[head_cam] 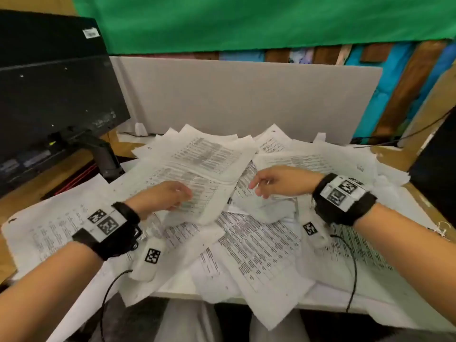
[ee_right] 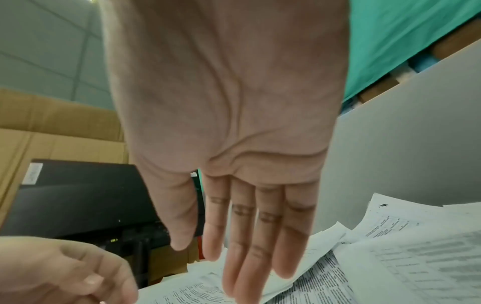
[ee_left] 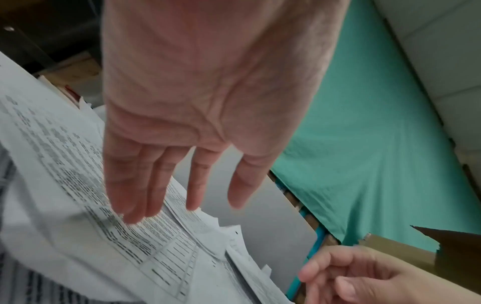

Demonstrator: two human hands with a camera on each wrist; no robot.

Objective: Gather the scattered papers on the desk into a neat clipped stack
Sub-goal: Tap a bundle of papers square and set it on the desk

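Green cloth [head_cam: 246, 21] hangs behind a counter [head_cam: 419, 201] buried edge to edge in papers [head_cam: 259, 243], where the left hand [head_cam: 162, 196], fingers straight, seemingly presses a sheet while the right hand [head_cam: 278, 181] hovers loose and empty, so gathering has barely begun and next needs sheets drawn together.
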